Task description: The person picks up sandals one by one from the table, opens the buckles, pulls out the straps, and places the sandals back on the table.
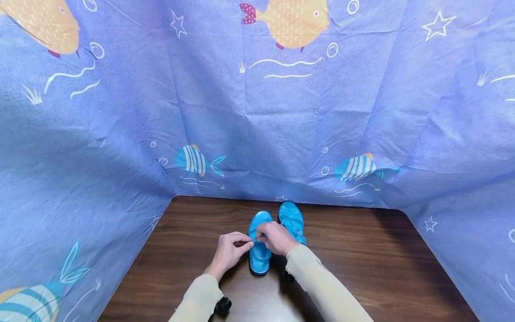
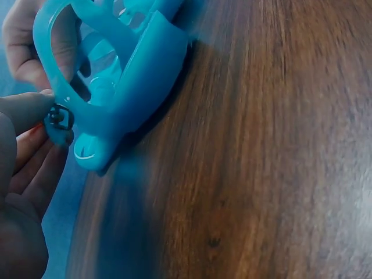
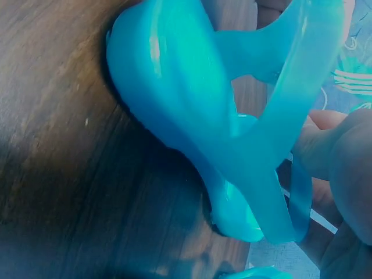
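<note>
A light-blue sandal point(image 1: 259, 262) lies on the brown tabletop, toe toward the back, between both hands. The left hand point(image 1: 230, 251) comes in from its left side. In the left wrist view, thumb and fingers pinch the strap end at a small dark buckle point(image 2: 60, 117). Over the middle of the sandal, the right hand point(image 1: 277, 238) has curled fingers and pinches the strap point(image 3: 293, 87), whose gripped part is partly hidden by the fingers. A matching second sandal point(image 1: 289, 211) lies just to the right, partly covered by the right hand.
The dark wood-grain table point(image 1: 362, 250) spreads to both sides of the sandals. Behind and beside it hangs a blue fish-print cloth point(image 1: 277, 147), meeting the table's back edge close to the sandals' toes.
</note>
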`<state>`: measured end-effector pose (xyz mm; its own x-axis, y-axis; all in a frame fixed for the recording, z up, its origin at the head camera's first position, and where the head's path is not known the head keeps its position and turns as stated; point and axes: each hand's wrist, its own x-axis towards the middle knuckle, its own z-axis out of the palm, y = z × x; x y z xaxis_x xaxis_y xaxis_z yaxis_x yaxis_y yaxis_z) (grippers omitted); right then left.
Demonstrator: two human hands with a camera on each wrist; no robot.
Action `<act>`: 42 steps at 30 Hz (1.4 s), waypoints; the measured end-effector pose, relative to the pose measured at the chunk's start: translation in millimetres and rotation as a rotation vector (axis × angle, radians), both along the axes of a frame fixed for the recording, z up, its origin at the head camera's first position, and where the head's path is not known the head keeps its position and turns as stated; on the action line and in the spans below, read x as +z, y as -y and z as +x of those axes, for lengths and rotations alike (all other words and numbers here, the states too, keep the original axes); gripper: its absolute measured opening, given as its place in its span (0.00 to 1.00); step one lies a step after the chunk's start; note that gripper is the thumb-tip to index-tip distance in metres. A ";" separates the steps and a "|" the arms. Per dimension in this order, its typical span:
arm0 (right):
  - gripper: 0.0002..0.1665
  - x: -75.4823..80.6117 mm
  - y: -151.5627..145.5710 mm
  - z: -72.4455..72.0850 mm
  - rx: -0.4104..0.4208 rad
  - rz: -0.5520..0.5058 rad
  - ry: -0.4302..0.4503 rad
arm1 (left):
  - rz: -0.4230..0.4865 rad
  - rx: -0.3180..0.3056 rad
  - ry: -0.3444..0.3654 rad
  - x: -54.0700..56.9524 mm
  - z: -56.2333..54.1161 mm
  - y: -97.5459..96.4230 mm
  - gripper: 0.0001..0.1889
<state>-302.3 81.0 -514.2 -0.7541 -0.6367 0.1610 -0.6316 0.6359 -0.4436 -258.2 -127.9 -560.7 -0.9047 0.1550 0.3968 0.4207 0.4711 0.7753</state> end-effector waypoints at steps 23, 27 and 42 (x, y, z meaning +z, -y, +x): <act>0.10 5.8 5.6 2.6 0.105 0.121 -0.101 | -0.013 -0.086 -0.109 -2.4 -4.0 -1.5 0.04; 0.09 4.8 3.8 1.9 0.086 0.103 -0.102 | -0.028 -0.087 -0.104 -0.3 -4.4 -3.1 0.04; 0.06 4.2 0.9 2.9 0.056 0.023 -0.034 | -0.016 -0.053 0.017 0.6 -2.1 -2.8 0.04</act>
<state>-299.4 80.2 -510.0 -0.7114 -0.6819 0.1702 -0.6809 0.6089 -0.4069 -260.2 -125.2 -560.1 -0.9014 0.2093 0.3790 0.4328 0.4604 0.7751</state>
